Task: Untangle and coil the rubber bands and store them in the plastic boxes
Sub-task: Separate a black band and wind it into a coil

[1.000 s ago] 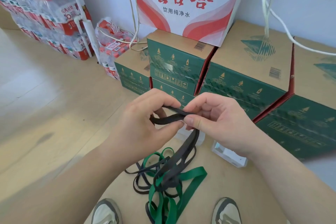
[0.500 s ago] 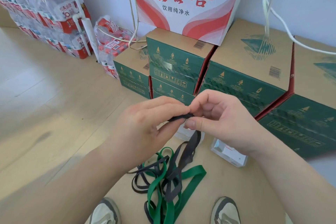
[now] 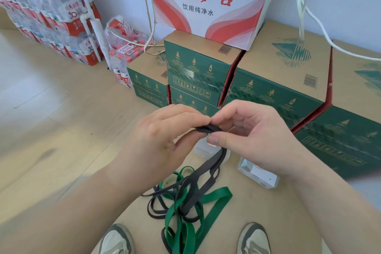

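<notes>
On the floor of a room with pale walls, seen from the head camera, a tan cardboard sheet [image 3: 268, 202] lies over light wooden boards [image 3: 51, 130]. Dark green cartons [image 3: 268, 97] and a white-and-red carton [image 3: 206, 2] close off the back and right. Shrink-wrapped bottle packs [image 3: 51, 16] stand far left.

The left hand [image 3: 165, 140] and right hand [image 3: 253, 140] meet at chest height, each pinching the folded top of a flat black rubber band [image 3: 208, 129] between thumb and curled forefinger. Its length hangs down into a tangle of black and green bands [image 3: 185, 202] lying on the sheet between two grey shoes [image 3: 115, 241].

A clear plastic box [image 3: 257, 173] sits just beyond the right wrist. What seems a second box [image 3: 203, 148] is mostly hidden behind the hands. Open floor lies to the left of the sheet's edge.
</notes>
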The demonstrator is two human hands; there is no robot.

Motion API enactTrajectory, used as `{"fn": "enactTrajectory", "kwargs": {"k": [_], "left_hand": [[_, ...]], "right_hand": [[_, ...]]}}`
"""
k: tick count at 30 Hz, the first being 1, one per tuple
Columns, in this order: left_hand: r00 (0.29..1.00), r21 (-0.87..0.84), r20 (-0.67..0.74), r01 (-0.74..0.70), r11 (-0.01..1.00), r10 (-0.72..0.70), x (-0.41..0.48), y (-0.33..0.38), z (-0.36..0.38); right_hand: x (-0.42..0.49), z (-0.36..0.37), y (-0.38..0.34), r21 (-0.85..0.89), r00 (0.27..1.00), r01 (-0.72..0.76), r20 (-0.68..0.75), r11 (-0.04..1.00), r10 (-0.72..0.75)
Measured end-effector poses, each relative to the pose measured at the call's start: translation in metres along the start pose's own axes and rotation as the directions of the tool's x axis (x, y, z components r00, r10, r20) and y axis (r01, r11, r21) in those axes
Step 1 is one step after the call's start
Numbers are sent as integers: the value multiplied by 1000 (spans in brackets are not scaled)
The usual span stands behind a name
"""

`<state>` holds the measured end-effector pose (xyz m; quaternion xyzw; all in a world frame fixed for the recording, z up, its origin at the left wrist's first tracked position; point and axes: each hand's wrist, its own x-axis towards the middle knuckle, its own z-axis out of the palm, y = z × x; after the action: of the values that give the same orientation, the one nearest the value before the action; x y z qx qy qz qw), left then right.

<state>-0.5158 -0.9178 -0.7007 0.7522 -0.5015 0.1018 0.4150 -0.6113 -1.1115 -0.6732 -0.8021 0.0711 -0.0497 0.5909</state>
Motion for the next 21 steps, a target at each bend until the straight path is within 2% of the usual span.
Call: {"fn": "enactTrajectory", "kwargs": {"k": [7, 14, 17, 21], "left_hand": [[995, -66, 7, 95, 993, -95, -1, -4, 2], [987, -26, 53, 150, 988, -149, 2, -4, 1], [989, 6, -6, 148, 989, -148, 4, 0, 0], [987, 46, -115, 115, 992, -109, 4, 4, 0]], "right_hand": [[2, 0, 3, -81, 997, 58, -38, 995, -62], [-1, 9, 3, -312, 997, 71, 18, 947, -69], [-4, 18, -1, -218, 997, 75, 41, 973, -68], [-3, 22, -8, 171, 1000, -2, 14, 985, -1]]}}
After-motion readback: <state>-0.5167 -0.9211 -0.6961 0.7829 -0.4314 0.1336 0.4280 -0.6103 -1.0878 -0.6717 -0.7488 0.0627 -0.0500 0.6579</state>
